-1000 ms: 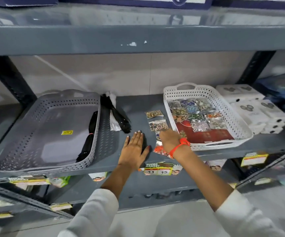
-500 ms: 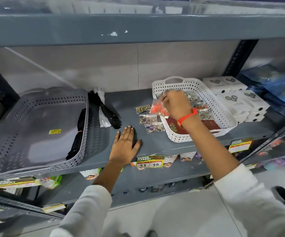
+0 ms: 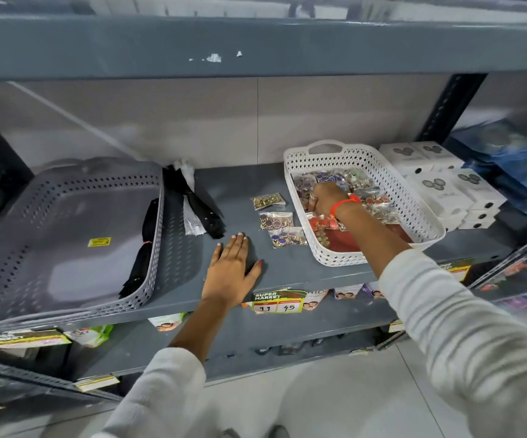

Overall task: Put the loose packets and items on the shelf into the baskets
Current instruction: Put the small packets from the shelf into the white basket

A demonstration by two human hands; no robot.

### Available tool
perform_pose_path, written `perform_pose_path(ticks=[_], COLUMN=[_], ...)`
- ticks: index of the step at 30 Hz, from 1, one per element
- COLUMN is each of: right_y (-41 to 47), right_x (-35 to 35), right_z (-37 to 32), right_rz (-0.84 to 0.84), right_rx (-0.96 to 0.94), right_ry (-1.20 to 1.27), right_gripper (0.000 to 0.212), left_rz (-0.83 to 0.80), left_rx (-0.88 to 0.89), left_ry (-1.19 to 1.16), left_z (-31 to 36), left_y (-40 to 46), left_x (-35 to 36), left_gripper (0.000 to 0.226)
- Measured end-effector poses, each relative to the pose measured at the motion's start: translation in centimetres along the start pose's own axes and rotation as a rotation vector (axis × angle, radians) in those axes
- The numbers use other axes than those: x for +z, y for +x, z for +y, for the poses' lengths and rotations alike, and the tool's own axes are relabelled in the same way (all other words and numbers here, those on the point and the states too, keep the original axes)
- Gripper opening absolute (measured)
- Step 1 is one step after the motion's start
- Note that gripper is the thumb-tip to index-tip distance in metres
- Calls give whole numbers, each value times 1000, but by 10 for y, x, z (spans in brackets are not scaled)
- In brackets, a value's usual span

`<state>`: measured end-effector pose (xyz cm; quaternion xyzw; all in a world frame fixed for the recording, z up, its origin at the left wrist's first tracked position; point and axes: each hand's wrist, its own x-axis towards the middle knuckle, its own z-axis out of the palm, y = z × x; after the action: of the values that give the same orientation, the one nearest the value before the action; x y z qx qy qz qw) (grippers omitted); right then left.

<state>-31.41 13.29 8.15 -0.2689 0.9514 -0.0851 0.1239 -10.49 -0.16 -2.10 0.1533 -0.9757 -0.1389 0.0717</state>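
My right hand (image 3: 325, 197), with an orange band at the wrist, is down inside the white basket (image 3: 382, 175) on a heap of shiny jewellery packets. A red packet (image 3: 322, 222) lies in the basket just under my wrist, free of my fingers. Three loose jewellery packets (image 3: 275, 220) lie in a column on the grey shelf, just left of the white basket. My left hand (image 3: 230, 267) rests flat on the shelf, fingers apart, in front of them. Further left lies a black-and-white bundle (image 3: 192, 205). The grey basket (image 3: 66, 235) holds a black item (image 3: 143, 248).
White boxes (image 3: 445, 184) are stacked right of the white basket, with blue packs (image 3: 515, 159) beyond. The upper shelf's beam (image 3: 256, 45) hangs low overhead. A price tag (image 3: 278, 301) sits on the shelf's front edge, above a lower shelf of goods.
My right hand picked the red packet up from the shelf, carried it over the white basket and lowered into it. The packet now lies inside. My left hand stayed flat.
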Motion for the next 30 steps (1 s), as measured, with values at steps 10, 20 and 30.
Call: perform_pose_path(ticks=[10, 20, 30], right_y=[-25, -47, -54], right_x=[0, 32, 35], right_z=[-57, -72, -74], right_rz=[156, -132, -6], right_rx=[-278, -155, -269], right_ry=[60, -187, -119], right_gripper=[25, 13, 31], left_rz=[15, 9, 1], left_rx=[-7, -17, -7], left_ry=[-10, -14, 5], left_z=[2, 2, 2], left_y=[-1, -2, -2], left_x=[-2, -2, -1], left_gripper=[67, 69, 68])
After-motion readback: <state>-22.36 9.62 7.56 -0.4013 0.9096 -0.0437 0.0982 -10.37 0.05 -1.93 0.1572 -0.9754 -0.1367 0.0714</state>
